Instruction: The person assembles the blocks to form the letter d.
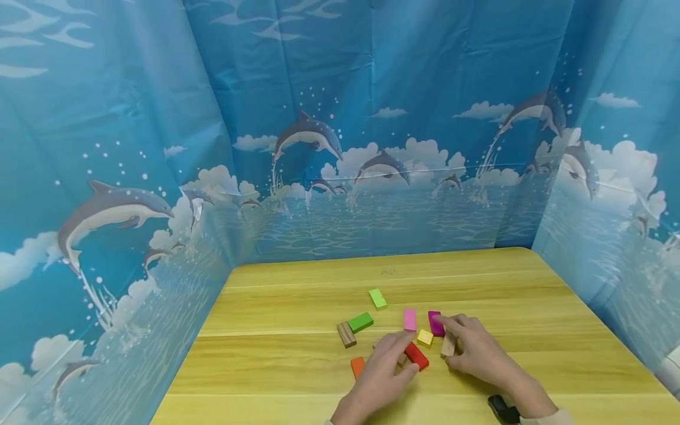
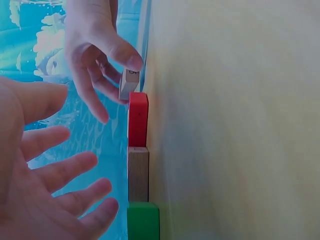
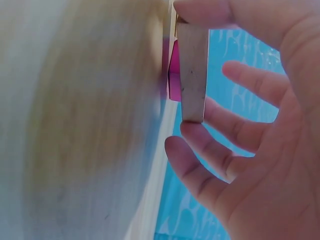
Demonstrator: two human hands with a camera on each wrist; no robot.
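My right hand (image 1: 480, 351) pinches a plain wooden block (image 1: 448, 345) by its ends, thumb at one end and fingertips at the other. In the right wrist view this block (image 3: 193, 72) stands in front of the magenta block. My left hand (image 1: 381, 370) holds nothing; its fingers are spread and relaxed in the left wrist view. Beside its fingertips lies a red block (image 1: 417, 356), with another wooden block (image 1: 402, 359) partly hidden under the hand. A yellow block (image 1: 425, 337) lies between the two hands, and a magenta block (image 1: 435, 323) by my right fingertips.
A pink block (image 1: 409, 319), a light green block (image 1: 378, 298), a green block (image 1: 360, 321), a brown block (image 1: 346, 334) and an orange block (image 1: 357, 366) lie on the wooden table (image 1: 255, 330). Near my right wrist is a black object (image 1: 502, 408). Dolphin-print curtains (image 1: 340, 224) surround the table.
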